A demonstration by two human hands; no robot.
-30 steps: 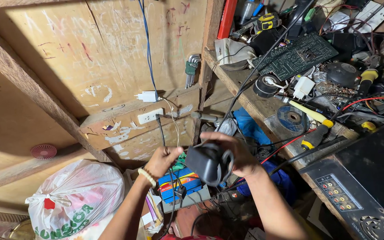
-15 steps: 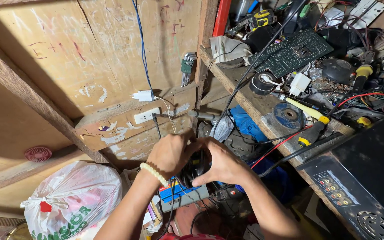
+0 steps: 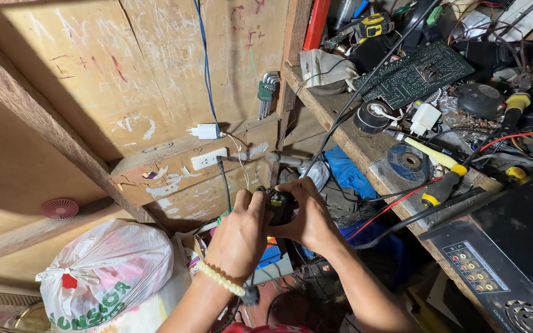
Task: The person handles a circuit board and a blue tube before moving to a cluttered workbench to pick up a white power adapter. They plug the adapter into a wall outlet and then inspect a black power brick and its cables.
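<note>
We grip a small black device between our left hand and right hand, both hands closed around it.

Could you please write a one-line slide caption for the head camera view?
Left hand and right hand grip a small black device beside a cluttered workbench.

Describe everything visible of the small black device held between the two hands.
The small black device is dark and boxy, apparently plastic, with a small orange-red mark on its upper face. Most of it is hidden: the left hand wraps its left side and the right hand its right, fingers closed on it. It is held in the air below the white wall socket. Finer details are unclear.
</note>
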